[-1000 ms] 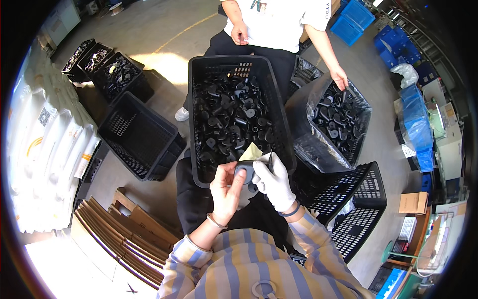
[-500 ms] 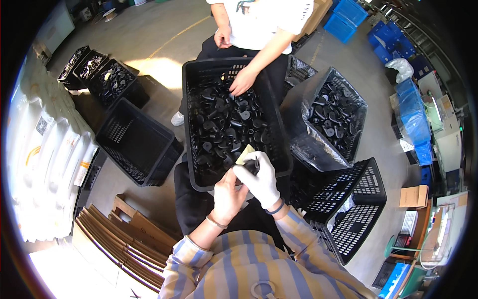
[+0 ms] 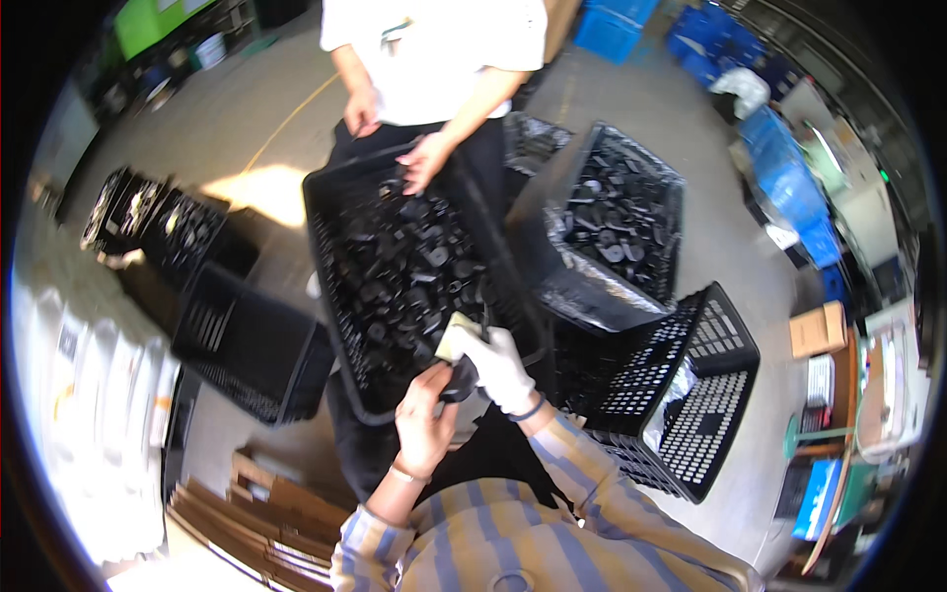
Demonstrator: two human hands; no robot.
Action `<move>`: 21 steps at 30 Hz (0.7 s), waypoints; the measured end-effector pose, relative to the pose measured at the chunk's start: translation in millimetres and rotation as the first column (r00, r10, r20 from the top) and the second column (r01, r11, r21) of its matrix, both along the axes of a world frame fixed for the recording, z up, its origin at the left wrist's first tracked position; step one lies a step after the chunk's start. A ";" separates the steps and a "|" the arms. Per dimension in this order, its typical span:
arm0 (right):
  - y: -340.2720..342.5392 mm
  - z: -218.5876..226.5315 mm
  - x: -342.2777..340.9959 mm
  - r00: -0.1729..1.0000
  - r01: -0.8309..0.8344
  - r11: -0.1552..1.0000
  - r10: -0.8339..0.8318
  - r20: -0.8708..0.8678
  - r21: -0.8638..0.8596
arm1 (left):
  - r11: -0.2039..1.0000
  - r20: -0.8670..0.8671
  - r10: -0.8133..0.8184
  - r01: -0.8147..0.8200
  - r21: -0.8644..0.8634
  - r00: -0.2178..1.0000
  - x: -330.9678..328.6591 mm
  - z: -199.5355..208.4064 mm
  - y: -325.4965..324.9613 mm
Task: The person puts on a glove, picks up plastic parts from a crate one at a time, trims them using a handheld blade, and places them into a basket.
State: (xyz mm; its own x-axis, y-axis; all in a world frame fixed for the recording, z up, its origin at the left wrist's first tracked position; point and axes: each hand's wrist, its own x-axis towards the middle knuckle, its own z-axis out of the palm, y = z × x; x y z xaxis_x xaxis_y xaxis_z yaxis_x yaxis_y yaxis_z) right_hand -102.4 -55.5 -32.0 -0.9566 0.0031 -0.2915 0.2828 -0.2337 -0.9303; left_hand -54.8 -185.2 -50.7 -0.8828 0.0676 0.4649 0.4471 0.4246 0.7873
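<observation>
My left hand (image 3: 424,422), bare with a bracelet at the wrist, is closed on a dark rounded plastic part (image 3: 459,381). Close against it is my right hand (image 3: 501,373) in a white glove, its fingers pinching a pale yellow flat piece (image 3: 455,335) whose material I cannot make out. Both hands are over the near edge of a big black crate (image 3: 318,232) that holds many loose black plastic parts (image 3: 414,266). Motion blur smears the fingertips and the part between them.
Across the crate, a person in a white top holds a hand (image 3: 424,163) over the parts. A lined black crate (image 3: 552,261) of parts stands right, with a tilted perforated crate (image 3: 705,395) nearer. Left are another black crate (image 3: 247,345) and flattened cardboard (image 3: 247,533).
The view has swung, shifting the crates leftward and down. My hands stay together; the dark part now shows below the gloved fingers. The other person's hand has lifted from the parts.
</observation>
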 end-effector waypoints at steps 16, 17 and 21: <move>184.3 -34.9 -48.3 0.896 0.443 0.536 -0.277 0.347 -0.718 | 0.933 0.649 0.043 0.202 -0.299 0.760 -43.7 -77.1 -18.8; 198.5 -34.1 -52.7 0.895 0.442 0.597 -0.340 0.288 -0.669 | 0.928 0.628 0.082 0.171 -0.332 0.774 -50.8 -88.7 -25.3; 195.5 -45.3 -41.9 0.939 0.345 0.766 -0.277 0.206 -0.543 | 0.875 0.610 0.175 0.163 -0.457 0.773 -85.0 -135.4 -35.3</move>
